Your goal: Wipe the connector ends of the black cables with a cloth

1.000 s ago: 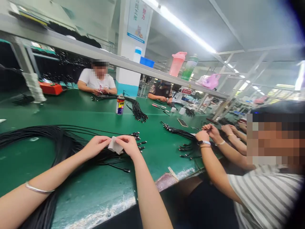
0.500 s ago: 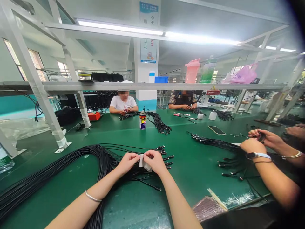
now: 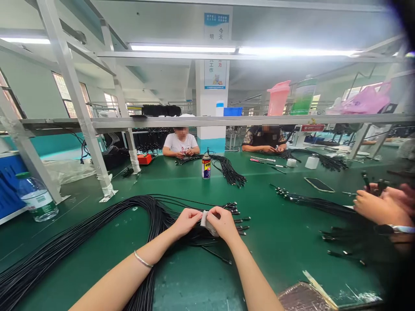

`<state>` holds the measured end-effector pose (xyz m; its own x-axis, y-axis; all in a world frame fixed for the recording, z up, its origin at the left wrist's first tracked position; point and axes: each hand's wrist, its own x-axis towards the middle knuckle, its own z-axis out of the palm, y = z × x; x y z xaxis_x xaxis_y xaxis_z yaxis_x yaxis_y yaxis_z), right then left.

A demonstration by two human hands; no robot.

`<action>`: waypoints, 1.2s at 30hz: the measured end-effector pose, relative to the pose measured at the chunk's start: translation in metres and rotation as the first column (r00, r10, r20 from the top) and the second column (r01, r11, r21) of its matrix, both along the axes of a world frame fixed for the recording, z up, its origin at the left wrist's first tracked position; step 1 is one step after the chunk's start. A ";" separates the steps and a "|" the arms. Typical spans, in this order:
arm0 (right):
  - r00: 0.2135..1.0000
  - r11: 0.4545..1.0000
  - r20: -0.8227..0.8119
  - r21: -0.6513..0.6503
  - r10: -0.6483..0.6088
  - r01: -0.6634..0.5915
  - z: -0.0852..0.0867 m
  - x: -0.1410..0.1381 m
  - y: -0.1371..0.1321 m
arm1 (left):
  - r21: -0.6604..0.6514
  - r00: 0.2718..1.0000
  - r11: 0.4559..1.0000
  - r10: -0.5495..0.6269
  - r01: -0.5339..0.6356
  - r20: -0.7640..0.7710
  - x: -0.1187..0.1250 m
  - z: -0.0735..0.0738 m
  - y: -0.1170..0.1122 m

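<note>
My left hand [image 3: 185, 221] and my right hand [image 3: 223, 223] meet over a thick bundle of black cables [image 3: 136, 220] lying on the green table [image 3: 275, 233]. Both hands pinch a small white cloth [image 3: 205, 219] between their fingertips. The cables' connector ends [image 3: 238, 214] fan out just to the right of my hands. A thin silver bangle [image 3: 142, 260] sits on my left wrist. Whether a cable runs inside the cloth is hidden.
A spray can [image 3: 206, 166] stands mid-table. A water bottle [image 3: 36, 196] stands at the left by a shelf post [image 3: 97, 160]. A co-worker's hands [image 3: 379, 203] work on cables at the right. A phone [image 3: 319, 184] lies nearby. Two people sit opposite.
The view has swung left and levelled; the co-worker at the right has slid toward the frame edge. My hands stay together on the white cloth over the cables.
</note>
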<state>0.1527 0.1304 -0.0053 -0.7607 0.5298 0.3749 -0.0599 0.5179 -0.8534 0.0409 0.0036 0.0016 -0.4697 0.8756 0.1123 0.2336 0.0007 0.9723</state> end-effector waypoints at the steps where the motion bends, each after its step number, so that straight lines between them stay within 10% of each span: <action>1: 1.000 1.000 0.008 -0.017 0.005 -0.005 0.000 0.000 0.000 | 0.001 1.000 1.000 0.002 -0.002 0.006 0.000 0.000 0.000; 36: 0.989 0.998 -0.145 0.070 0.000 0.010 0.007 0.004 -0.008 | -0.126 0.917 0.978 -0.107 0.167 0.384 -0.004 -0.004 0.000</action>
<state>0.1562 0.1223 0.0022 -0.6931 0.5020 0.5173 -0.1774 0.5767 -0.7975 0.0370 0.0041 -0.0025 -0.3256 0.9266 -0.1879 -0.1371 0.1504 0.9791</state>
